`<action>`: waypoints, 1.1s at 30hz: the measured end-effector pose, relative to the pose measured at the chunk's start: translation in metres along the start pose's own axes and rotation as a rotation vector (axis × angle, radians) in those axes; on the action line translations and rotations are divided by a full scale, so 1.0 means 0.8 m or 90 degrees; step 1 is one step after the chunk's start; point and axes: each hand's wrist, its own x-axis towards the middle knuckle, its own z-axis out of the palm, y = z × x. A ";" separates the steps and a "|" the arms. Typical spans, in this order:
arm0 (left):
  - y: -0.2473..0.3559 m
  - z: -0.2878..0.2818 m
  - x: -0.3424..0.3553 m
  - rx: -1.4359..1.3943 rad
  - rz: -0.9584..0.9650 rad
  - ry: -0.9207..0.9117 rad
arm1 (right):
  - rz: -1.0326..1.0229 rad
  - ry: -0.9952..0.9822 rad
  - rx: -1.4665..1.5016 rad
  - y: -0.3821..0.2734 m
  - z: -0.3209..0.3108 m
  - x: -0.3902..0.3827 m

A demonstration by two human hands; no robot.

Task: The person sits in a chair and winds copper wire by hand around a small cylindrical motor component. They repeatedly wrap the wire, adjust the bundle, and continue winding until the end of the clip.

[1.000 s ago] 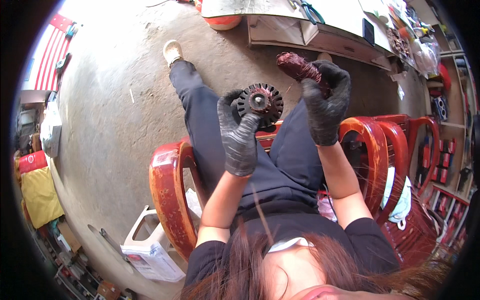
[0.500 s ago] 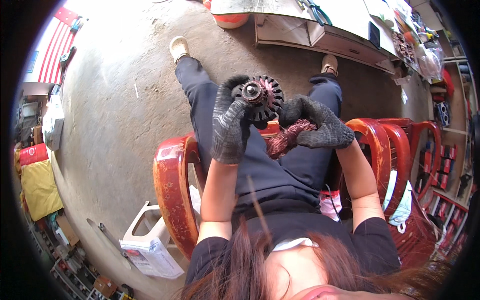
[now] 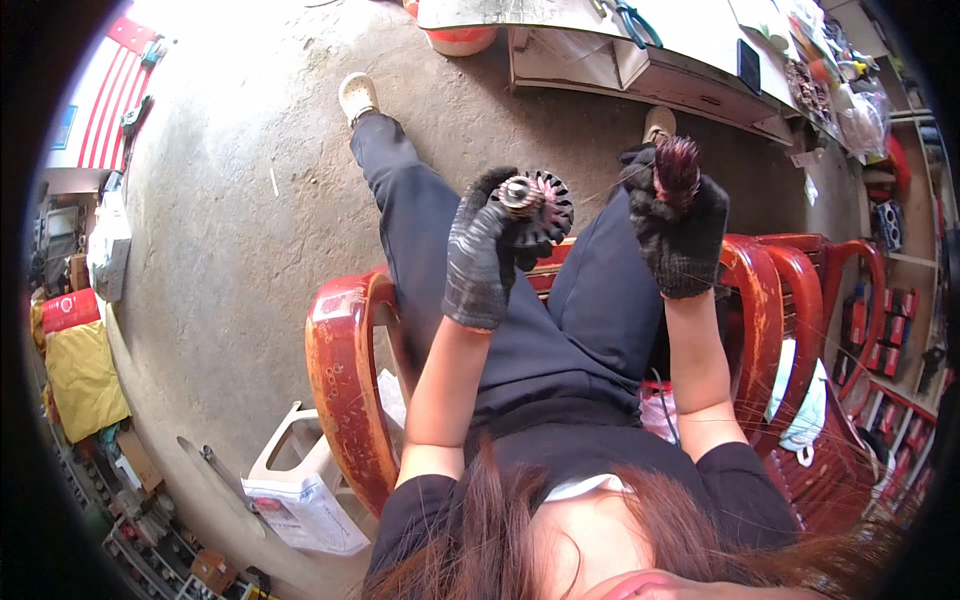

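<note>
My left hand [image 3: 480,255], in a dark grey knit glove, is closed around a black toothed wheel [image 3: 552,215] with a metal hub and shaft on its face and reddish strands around the hub. My right hand [image 3: 678,240], gloved alike, grips a dark red bundle of wire or cord [image 3: 677,170] that sticks up from the fingers over my right knee. The two held pieces are apart, with a gap between them above my lap.
I sit on a red wooden chair [image 3: 340,350]. A white bench [image 3: 590,60] with tools and a phone [image 3: 748,65] is ahead, a bucket [image 3: 460,40] beside it. A plastic stool [image 3: 290,465] is at left; shelves [image 3: 900,320] are at right.
A second ago the bundle was tilted leftward; it then swung low toward my lap and is now raised to the right, upright. The toothed wheel has shifted and tilted slightly in my left hand.
</note>
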 end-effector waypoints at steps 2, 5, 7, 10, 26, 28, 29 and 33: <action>-0.014 0.003 -0.002 0.219 0.176 0.047 | -0.079 0.007 -0.002 0.001 0.007 0.011; -0.032 -0.003 0.004 0.283 0.289 0.065 | -0.277 0.244 -0.230 0.024 0.019 0.017; -0.033 0.014 -0.003 0.329 0.375 0.091 | -0.370 0.312 -0.490 0.031 0.035 0.022; -0.041 0.015 -0.004 0.406 0.511 0.138 | -0.647 0.114 -1.039 0.030 0.014 0.024; -0.015 0.000 0.006 0.008 0.206 0.065 | -0.049 -0.321 -0.751 0.043 -0.002 0.003; -0.017 0.007 0.014 -0.085 0.073 0.101 | -0.057 -0.241 -0.700 0.051 -0.008 -0.005; -0.021 0.004 0.016 -0.135 0.031 0.083 | -0.061 -0.201 -0.674 0.055 -0.012 -0.010; -0.030 0.004 0.026 -0.167 -0.146 0.230 | -0.193 -0.191 -0.878 0.068 -0.022 -0.023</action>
